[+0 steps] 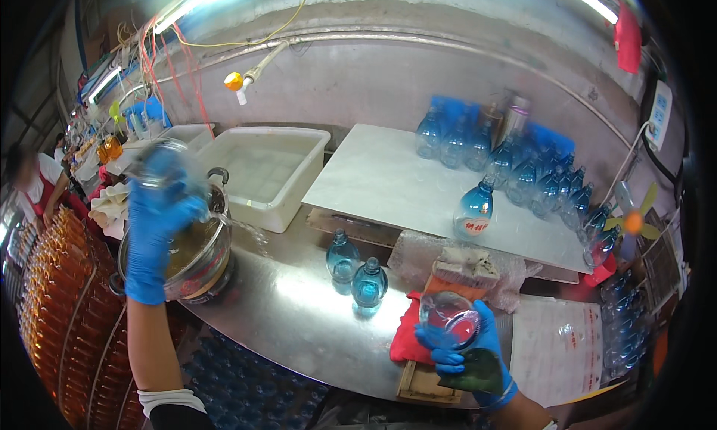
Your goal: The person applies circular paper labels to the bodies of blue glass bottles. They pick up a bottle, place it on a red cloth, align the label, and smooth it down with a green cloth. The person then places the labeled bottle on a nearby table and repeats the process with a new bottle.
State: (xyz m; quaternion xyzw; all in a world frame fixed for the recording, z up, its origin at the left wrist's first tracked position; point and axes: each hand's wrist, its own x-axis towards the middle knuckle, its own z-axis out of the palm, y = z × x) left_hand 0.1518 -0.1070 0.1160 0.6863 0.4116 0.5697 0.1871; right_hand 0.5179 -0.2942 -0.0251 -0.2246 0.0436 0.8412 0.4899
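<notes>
Nearest is the right hand [478,363] in a thin, wrinkled blue glove. Its fingers are partly bent around a clear, rounded glass vessel [447,318], tilted, with a red patch showing through it. A dark green piece [474,373] lies over its palm; I cannot tell its material. The left hand [158,221], also gloved in blue, is raised and curled on a blurred bluish vessel [166,165] — transparent and round, above the near side of the pot; the exact place of each finger I cannot tell.

Under the right hand is a wooden frame [427,385], and just beside it a soft red cloth [403,339]. On the smooth, shining metal table [276,318] 2 round-bodied blue glass bottles [369,284] stand upright, near each other. The polished metal pot [215,264] contains brownish liquid, and drops of water [254,232] fly beside its rim.

Farther, there is a white plastic tub [287,212] with water, then a flat white board [388,169]. On this board 1 blue bottle with a red-and-white label [476,212] stands apart — the other blue bottles [515,178] crowd behind it, toward the grey wall [388,79].
</notes>
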